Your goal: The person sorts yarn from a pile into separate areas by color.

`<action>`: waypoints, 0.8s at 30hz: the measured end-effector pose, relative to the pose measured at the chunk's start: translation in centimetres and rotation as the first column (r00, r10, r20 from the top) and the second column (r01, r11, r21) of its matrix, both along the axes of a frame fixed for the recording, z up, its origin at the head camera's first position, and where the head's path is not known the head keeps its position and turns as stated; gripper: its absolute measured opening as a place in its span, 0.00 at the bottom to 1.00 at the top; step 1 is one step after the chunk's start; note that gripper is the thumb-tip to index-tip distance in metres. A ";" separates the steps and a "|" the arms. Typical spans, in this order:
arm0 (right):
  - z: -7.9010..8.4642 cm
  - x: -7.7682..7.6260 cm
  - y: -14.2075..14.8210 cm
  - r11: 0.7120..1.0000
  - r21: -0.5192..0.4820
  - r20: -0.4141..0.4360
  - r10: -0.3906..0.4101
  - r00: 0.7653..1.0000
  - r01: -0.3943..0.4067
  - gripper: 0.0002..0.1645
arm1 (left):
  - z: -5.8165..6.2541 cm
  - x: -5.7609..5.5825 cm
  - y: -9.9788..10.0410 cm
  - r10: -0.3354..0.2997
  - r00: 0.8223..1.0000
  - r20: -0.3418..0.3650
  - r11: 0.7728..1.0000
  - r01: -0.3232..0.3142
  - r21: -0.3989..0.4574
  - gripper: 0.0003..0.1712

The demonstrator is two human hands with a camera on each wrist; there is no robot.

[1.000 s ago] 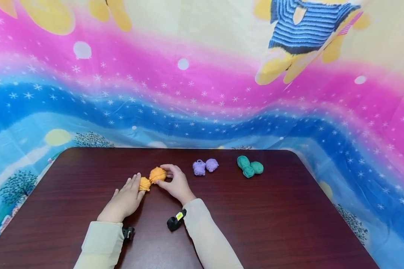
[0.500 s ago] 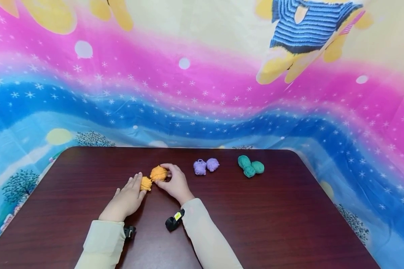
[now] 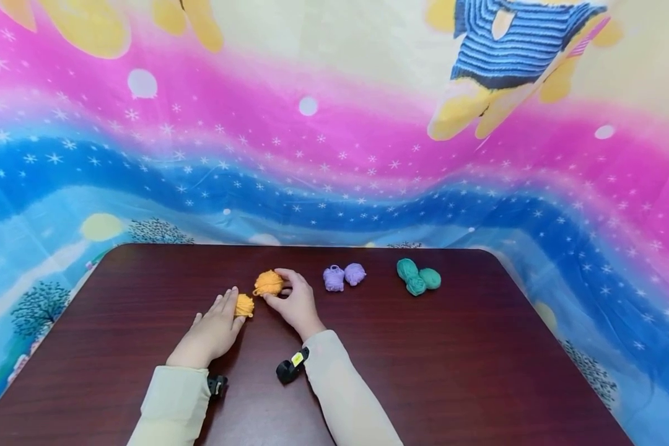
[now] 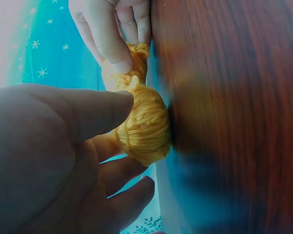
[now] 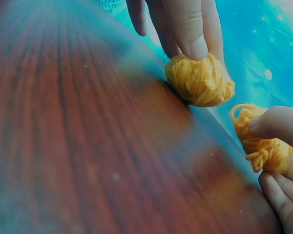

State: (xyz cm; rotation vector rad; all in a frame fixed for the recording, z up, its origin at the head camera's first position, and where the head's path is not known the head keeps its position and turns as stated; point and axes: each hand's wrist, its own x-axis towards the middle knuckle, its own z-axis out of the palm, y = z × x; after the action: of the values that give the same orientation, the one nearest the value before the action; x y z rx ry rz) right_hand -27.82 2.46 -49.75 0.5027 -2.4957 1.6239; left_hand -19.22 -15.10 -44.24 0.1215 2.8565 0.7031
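Note:
Two small orange-yellow yarn balls are at the hands, left of the table's middle. My left hand point(image 3: 209, 331) holds the nearer yarn ball point(image 3: 244, 305) low at the table, thumb on one side and fingers on the other, as the left wrist view shows with that ball point(image 4: 144, 129) close up. Thumb and fingertips of my right hand point(image 3: 295, 303) pinch the farther yarn ball point(image 3: 268, 283). In the right wrist view this ball point(image 5: 268, 153) shows loose yarn loops, and my left hand's fingers reach down onto the other ball point(image 5: 200, 83). A small gap separates the two balls.
Two purple yarn balls point(image 3: 344, 276) sit side by side at the back of the dark wooden table point(image 3: 451, 365). Farther right lies a cluster of three green yarn balls point(image 3: 418, 279). A printed cloth point(image 3: 334, 155) hangs behind the table.
My right hand has shifted its yarn ball slightly back and to the right, opening a gap from the other ball. My left hand stays nearly in place.

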 end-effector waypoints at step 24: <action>-0.5 -1.4 -0.6 0.945 -0.093 -0.021 -0.315 0.949 0.312 0.32 | 0.1 0.5 0.0 0.001 1.000 -0.024 1.000 0.000 0.029 0.38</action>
State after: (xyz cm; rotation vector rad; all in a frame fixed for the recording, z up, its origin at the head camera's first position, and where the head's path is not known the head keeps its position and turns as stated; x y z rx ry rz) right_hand -29.25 1.82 -50.23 0.1119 -2.3187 1.5746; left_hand -18.71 -15.10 -44.09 0.1345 2.8701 0.7482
